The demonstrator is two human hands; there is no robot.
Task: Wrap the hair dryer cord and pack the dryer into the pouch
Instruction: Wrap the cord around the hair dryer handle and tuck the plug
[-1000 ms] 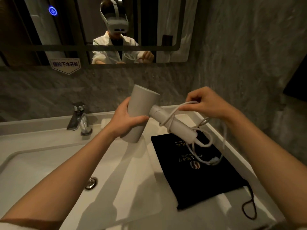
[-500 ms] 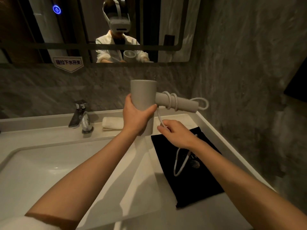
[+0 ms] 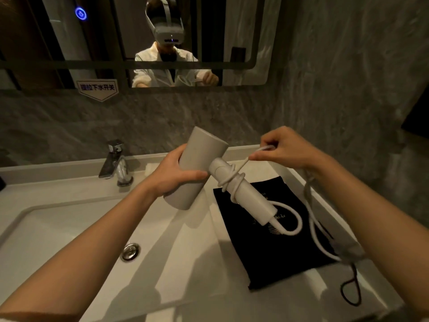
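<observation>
Head-camera view over a bathroom vanity. The left hand (image 3: 177, 176) clasps the pale cylindrical barrel of the hair dryer (image 3: 199, 168), holding it in the air above the right part of the white countertop (image 3: 209, 305), with the barrel tilted and its handle pointing down and to the right. The right hand (image 3: 282, 149), raised to the right of the barrel, pinches the white cord (image 3: 310, 224) between thumb and fingertips; from this pinch the cord runs down to the upper handle, where several turns lie wound around it. A loop of cord leaves the handle's lower end, curves back on itself, and a longer slack length hangs beneath the right forearm toward the near right. The black pouch (image 3: 276, 247) lies flat on the countertop directly below the handle, separate from the dryer, with its dark drawstring (image 3: 351, 290) trailing at its near right corner. To the left, the basin (image 3: 46, 231) shows its drain (image 3: 130, 251), and a chrome faucet (image 3: 115, 162) stands at its far edge. On the far wall, the mirror (image 3: 241, 38) reflects the person wearing a headset.
</observation>
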